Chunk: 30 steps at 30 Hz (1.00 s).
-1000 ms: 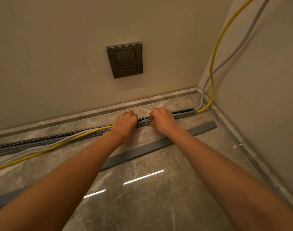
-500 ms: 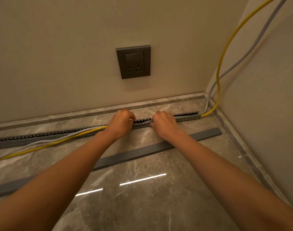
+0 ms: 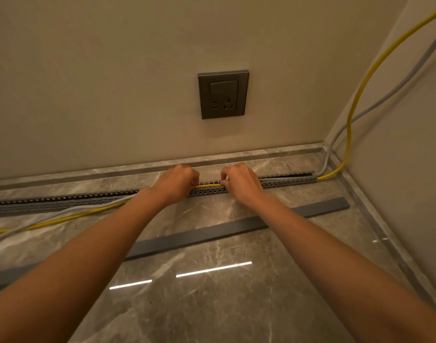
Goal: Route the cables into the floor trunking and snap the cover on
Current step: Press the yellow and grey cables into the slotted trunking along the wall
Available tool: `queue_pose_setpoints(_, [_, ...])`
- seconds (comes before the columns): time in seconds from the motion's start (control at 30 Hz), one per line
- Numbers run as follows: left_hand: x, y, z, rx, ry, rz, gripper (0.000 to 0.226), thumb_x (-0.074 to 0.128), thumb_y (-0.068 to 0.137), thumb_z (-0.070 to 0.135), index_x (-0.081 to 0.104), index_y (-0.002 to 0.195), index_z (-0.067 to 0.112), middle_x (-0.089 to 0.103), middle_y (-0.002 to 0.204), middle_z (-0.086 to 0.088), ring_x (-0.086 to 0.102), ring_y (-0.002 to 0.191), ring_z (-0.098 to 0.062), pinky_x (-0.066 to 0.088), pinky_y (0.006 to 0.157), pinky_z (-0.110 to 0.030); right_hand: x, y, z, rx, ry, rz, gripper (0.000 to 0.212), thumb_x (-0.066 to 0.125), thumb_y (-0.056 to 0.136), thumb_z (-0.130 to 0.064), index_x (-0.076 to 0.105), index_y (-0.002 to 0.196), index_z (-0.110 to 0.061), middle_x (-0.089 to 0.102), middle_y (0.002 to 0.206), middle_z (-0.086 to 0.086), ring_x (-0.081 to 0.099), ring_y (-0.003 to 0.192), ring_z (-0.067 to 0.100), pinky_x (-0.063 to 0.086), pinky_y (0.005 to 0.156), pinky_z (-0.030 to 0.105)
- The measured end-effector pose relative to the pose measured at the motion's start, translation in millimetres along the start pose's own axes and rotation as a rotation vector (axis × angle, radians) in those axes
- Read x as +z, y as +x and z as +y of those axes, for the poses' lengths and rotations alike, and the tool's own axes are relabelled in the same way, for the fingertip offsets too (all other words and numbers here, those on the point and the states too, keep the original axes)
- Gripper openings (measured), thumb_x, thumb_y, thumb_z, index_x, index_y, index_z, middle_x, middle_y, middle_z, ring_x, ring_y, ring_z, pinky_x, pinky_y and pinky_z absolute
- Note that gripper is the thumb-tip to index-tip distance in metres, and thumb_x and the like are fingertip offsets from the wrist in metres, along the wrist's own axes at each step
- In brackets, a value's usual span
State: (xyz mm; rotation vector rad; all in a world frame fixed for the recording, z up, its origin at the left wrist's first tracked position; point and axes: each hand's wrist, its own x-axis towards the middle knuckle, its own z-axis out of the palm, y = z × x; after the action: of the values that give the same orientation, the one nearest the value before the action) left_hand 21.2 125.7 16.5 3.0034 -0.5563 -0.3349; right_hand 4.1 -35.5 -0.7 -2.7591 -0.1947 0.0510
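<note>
A short run of the yellow cable [image 3: 208, 185] lies along the top of the slotted trunking [image 3: 286, 180], stretched between the two hands. The right hand [image 3: 241, 183] has its fingers [image 3: 224, 179] curled in, pinching the cable where it meets the slots. The left hand [image 3: 177, 184] is closed into a loose fist over the cable's other end, with its fingertips [image 3: 195, 180] down on the channel.

Left of that hand, the yellow cable and the grey cable [image 3: 63, 211] trail out of the trunking across the floor [image 3: 236, 305]. At the right end, both cables enter the channel from the corner, having come down the side wall.

The flat grey cover [image 3: 236, 227] lies loose on the floor, nearer the person and passing under both forearms. A dark socket [image 3: 223, 94] sits on the wall above the hands.
</note>
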Motion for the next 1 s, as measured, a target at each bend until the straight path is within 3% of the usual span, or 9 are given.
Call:
queue_pose_setpoints(0.23, [-18,-5,-12,-0.062,0.135,-0.134,0.024,0.057,0.090,0.013,0.060,0.113,0.007,0.057,0.121,-0.017,0.056,0.110,-0.033,0.049,0.090,-0.040,0,-9,-3,-0.047,-0.016,-0.018,0.029,0.060,0.089,-0.025,0.056,0.111,-0.007,0.061,0.111,0.014,0.053,0.106,0.027,0.045,0.088,0.037])
queue_pose_setpoints(0.47, [-12,-12,-17,0.000,0.147,-0.124,0.018,0.054,0.090,0.012,0.059,0.105,0.003,0.060,0.114,-0.019,0.059,0.102,-0.034,0.048,0.082,-0.039,10,-7,-30,-0.158,-0.076,-0.019,0.021,0.057,0.090,-0.014,0.062,0.108,-0.005,0.056,0.113,0.013,0.049,0.108,0.028,0.041,0.087,0.036])
queue_pose_setpoints(0.67, [-11,-15,-31,-0.094,0.009,-0.183,0.029,0.063,0.083,0.018,0.060,0.108,0.003,0.061,0.116,-0.018,0.058,0.102,-0.033,0.049,0.082,-0.038,10,-3,-40,-0.081,-0.035,-0.031,0.016,0.059,0.088,-0.006,0.062,0.102,-0.001,0.058,0.115,0.015,0.051,0.110,0.030,0.045,0.087,0.039])
queue_pose_setpoints(0.8, [-11,-15,-48,-0.100,-0.217,-0.223,0.029,0.068,0.084,0.023,0.062,0.106,0.005,0.061,0.101,-0.012,0.050,0.087,-0.021,0.039,0.068,-0.030,9,-3,-42,-0.061,-0.020,-0.032,0.012,0.059,0.087,-0.006,0.063,0.098,-0.001,0.062,0.110,0.016,0.056,0.102,0.030,0.047,0.083,0.038])
queue_pose_setpoints(0.9, [-14,-14,-52,-0.053,-0.326,-0.175,0.022,0.065,0.087,0.021,0.066,0.099,0.003,0.054,0.079,-0.003,0.047,0.080,-0.019,0.034,0.055,-0.026,10,-3,-38,-0.039,0.047,-0.029,0.007,0.063,0.085,-0.007,0.063,0.090,-0.002,0.064,0.105,0.015,0.057,0.100,0.029,0.044,0.077,0.035])
queue_pose_setpoints(1.0, [-14,-12,-51,-0.030,-0.397,-0.054,0.011,0.064,0.088,0.015,0.067,0.085,0.005,0.056,0.078,-0.006,0.049,0.075,-0.019,0.035,0.054,-0.022,11,-5,-35,-0.034,0.097,0.000,0.006,0.064,0.083,-0.006,0.064,0.088,-0.002,0.065,0.102,0.014,0.057,0.096,0.028,0.042,0.075,0.031])
